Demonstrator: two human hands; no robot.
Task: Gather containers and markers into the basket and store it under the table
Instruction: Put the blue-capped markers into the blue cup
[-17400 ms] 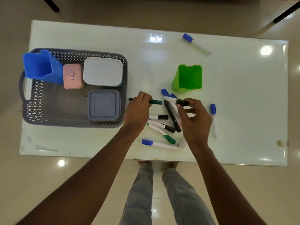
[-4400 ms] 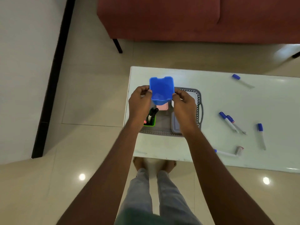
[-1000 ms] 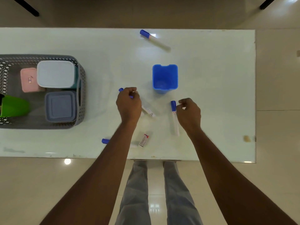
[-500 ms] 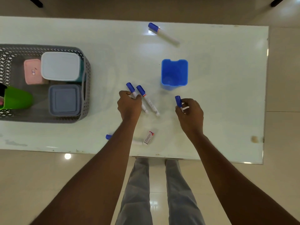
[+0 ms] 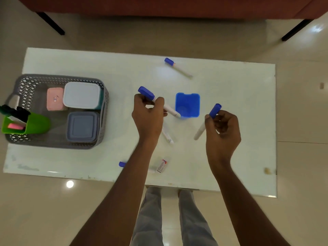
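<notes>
My left hand is raised over the white table and grips a blue-capped marker, its tip near the blue cup. My right hand holds a second blue-capped marker, right of the cup. Another marker lies under my left wrist, one sits near the front edge, half hidden by my arm, and one lies at the back. The grey basket on the left holds a pink box, a white box, a grey box and a green cup with markers.
A small label or wrapper lies near the table's front edge. A red sofa with black legs stands behind the table. My legs show below the front edge, on a tiled floor.
Both hands have lifted off the table, each carrying a blue-capped marker. One marker stays on the table under my left wrist. The view has shifted back, showing more floor and the sofa.
</notes>
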